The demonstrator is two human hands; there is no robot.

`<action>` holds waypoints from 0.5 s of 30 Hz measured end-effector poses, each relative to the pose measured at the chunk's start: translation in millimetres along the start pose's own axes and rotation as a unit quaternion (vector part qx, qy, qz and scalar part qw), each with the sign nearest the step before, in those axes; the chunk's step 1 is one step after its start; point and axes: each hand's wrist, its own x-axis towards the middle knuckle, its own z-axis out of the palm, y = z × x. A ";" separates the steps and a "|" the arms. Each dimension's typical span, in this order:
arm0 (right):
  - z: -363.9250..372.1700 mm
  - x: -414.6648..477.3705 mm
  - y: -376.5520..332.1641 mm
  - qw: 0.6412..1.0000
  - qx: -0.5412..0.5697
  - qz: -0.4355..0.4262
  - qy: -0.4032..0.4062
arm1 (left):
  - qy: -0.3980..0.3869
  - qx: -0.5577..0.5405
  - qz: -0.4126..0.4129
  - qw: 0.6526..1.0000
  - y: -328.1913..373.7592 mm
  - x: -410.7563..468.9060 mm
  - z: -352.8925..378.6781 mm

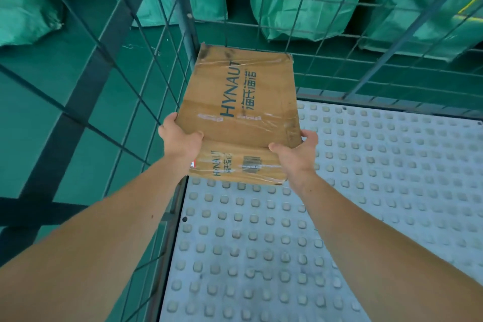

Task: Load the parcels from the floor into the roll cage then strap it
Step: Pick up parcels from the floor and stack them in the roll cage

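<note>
1. While both hands hold it, the flat brown cardboard parcel, printed with dark lettering and taped clear, is inside the dark wire-mesh roll cage, over the back-left corner of the grey studded floor plate.
2. Grip: left hand is wrapped on the near-left corner, thumb on top. The right hand is on the near-right corner, thumb on top, fingers underneath.
3. Both grips are at the near edge only, probably so the far end goes down first and the fingers pull clear last.
4. Parcel runs lengthwise just beside the left mesh wall. My read: it's being packed tight into the corner so the rest of the plate takes more parcels.
5. Can't tell if the far edge touches the plate; the near edge is above it.
6. Only this parcel is in view, so loading looks early. No strap visible.
7. Green woven sacks lie outside, behind the back mesh.
</note>
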 end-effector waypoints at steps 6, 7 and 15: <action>23.7 6.2 26.5 0.998 -0.064 -0.009 -0.003 | -0.005 0.085 0.025 0.996 -27.7 22.0 3.0; 26.5 6.9 29.1 0.996 -0.084 -0.016 0.000 | -0.007 0.112 0.030 0.993 -31.3 23.8 4.1; 40.7 15.2 46.3 0.986 -0.167 -0.023 0.000 | -0.059 0.307 0.074 0.947 -45.7 17.0 21.8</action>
